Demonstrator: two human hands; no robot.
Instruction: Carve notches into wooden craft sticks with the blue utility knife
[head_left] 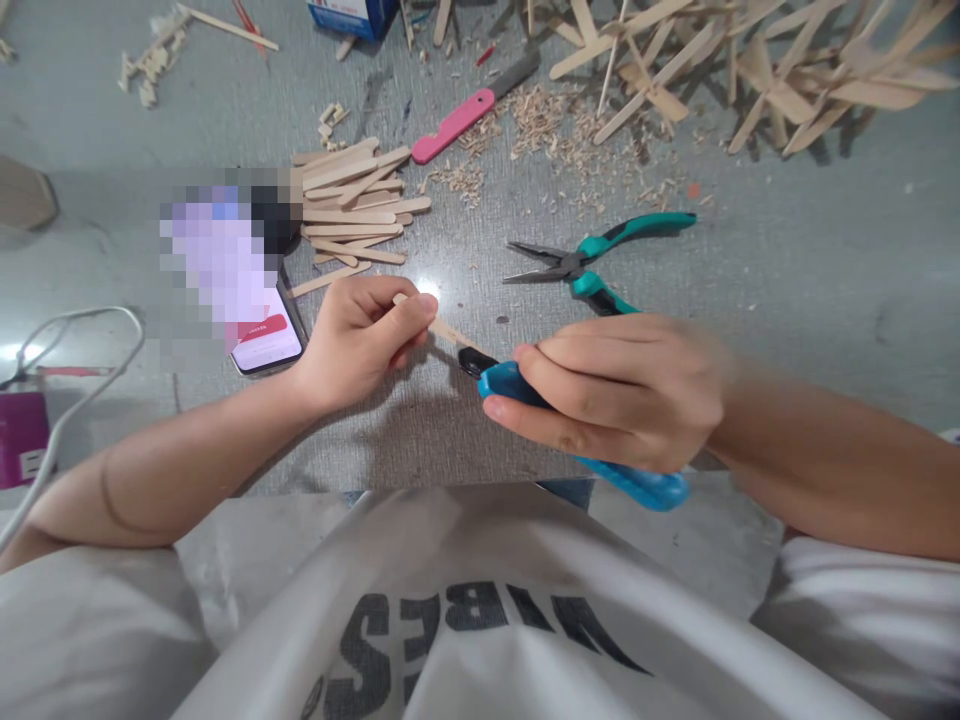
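Gripping a pair of blue-handled cutters (504,381), the person's right hand (615,395) sits just above the hem of a white printed shirt (480,620), fingers curled tight together around the handles, thumb underneath. The black cutting head pokes out to the left of the knuckles and meets the near end of a wooden craft stick (450,332); whether the blades have bitten through it I cannot tell. The stick slants up and left from there into the left hand (360,335), which pinches its far end between thumb and forefinger, the other fingers folded in below. Between the two hands only a short bare stretch of the stick shows, held clear of the grey table (825,260).

Left of the left wrist lies a phone (266,340), screen lit, and a white cable (82,370) loops near the table edge. Just beyond the right hand rest teal-handled needle-nose pliers (592,255), jaws slightly parted, pointing left. Farther back, a loose pile of craft sticks (352,210) lies beside the phone. Behind that sits a pink utility knife (457,120) among scattered wood shavings (547,130), and at the far right edge stands a lattice of glued sticks (750,70).
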